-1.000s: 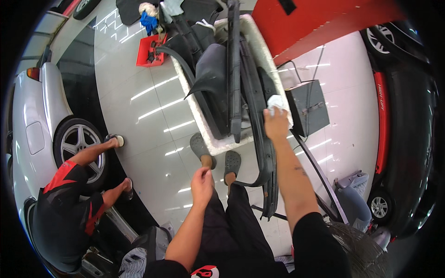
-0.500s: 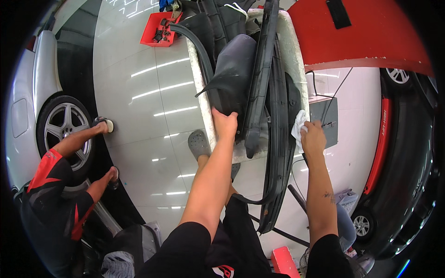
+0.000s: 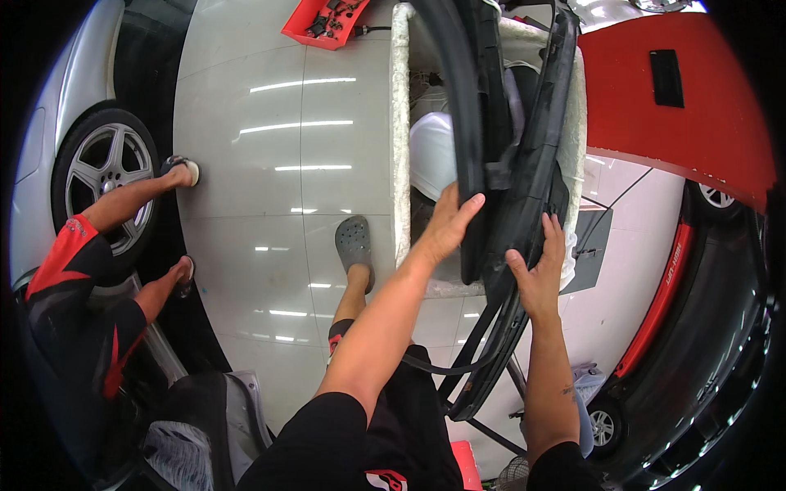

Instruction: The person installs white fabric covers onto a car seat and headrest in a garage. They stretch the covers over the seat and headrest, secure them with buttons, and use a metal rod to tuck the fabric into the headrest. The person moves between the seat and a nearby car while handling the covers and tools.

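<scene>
A long white-rimmed box stands before me, filled with long black plastic trim strips. My left hand lies against a curved black strip, its thumb stretched out across it; some of its fingers are hidden. My right hand is open, palm against the side of a longer black trim panel, with thumb and fingers spread. That panel reaches over the box's near edge toward my legs. A white cloth hangs at the box's right rim beside my right hand, apart from its fingers. Left of the strips shows a smooth white piece.
A red tray of small dark parts sits on the tiled floor beyond the box. At right are a red panel, a grey case and a dark car. Another person sits at left beside a silver car's wheel.
My right hand has let go of the white cloth and moved left onto the trim. A wide dark flexible piece no longer covers the box's left part. My left hand has moved to the curved strip.
</scene>
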Tool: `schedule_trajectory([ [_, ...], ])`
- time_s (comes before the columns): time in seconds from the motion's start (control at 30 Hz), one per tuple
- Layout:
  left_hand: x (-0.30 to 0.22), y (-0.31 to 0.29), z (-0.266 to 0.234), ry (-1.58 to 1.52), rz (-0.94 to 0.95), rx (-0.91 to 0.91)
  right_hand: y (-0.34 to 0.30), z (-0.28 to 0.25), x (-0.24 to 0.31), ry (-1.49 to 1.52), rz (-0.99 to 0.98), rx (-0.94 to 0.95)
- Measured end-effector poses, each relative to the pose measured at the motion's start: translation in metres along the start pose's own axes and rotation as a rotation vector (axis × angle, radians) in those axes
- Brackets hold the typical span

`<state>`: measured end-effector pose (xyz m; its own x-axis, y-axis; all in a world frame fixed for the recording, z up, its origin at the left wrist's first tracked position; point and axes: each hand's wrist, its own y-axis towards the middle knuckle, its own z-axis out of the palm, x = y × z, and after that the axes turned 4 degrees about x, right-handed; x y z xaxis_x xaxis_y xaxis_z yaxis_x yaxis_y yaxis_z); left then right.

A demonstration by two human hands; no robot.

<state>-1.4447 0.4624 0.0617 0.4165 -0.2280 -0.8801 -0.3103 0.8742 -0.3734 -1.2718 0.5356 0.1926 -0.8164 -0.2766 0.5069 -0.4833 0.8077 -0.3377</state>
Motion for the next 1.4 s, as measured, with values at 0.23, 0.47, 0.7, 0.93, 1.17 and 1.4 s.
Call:
schedule_trajectory([
  [0.23, -0.004, -0.005, 0.023, 0.076, 0.033, 0.004, 0.019, 0.018, 0.047, -0.254, 0.044, 0.023],
  [0.47, -0.006, 0.038, -0.004, 0.349, -0.256, -0.396, 0.031, 0.018, 0.040, -0.297, 0.183, 0.099],
  [0.7, 0.016, 0.113, -0.039, 0.774, -0.232, -0.368, 0.028, 0.017, 0.038, -0.260, 0.184, 0.099],
  [0.93, 0.015, 0.120, -0.032, 0.986, -0.226, -0.296, 0.028, 0.011, 0.033, -0.245, 0.188, 0.122],
  [1.17, -0.009, 0.089, -0.011, 0.912, -0.225, -0.387, 0.025, 0.009, 0.036, -0.221, 0.209, 0.111],
  [1.4, -0.023, 0.044, 0.019, 0.898, -0.157, -0.613, 0.024, 0.008, 0.035, -0.179, 0.230, 0.130],
])
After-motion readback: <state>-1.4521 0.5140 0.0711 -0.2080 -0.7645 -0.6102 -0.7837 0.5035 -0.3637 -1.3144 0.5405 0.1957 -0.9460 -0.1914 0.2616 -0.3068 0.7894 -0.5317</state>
